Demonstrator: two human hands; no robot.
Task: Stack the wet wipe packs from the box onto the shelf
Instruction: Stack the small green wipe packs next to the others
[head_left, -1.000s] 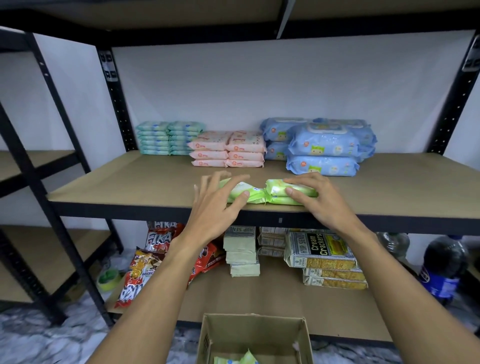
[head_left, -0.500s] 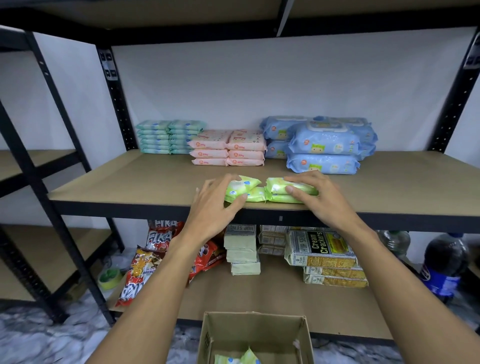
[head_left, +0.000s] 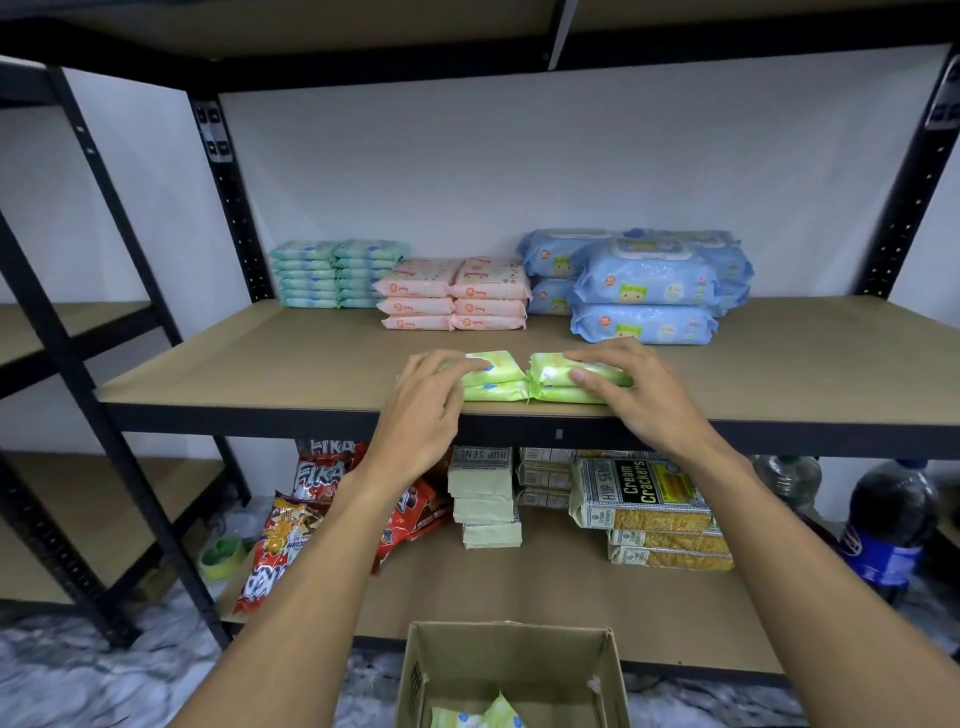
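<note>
glossy plastic green packs (head_left: 493, 375) on matt fibreboard shelf (head_left: 291, 358); dull cardboard box (head_left: 511, 657) below.

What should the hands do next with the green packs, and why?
Probably let go and reach down for more. The left hand and right hand rest on two neat green stacks side by side on the shelf, and the box below still shows green packs inside.
</note>
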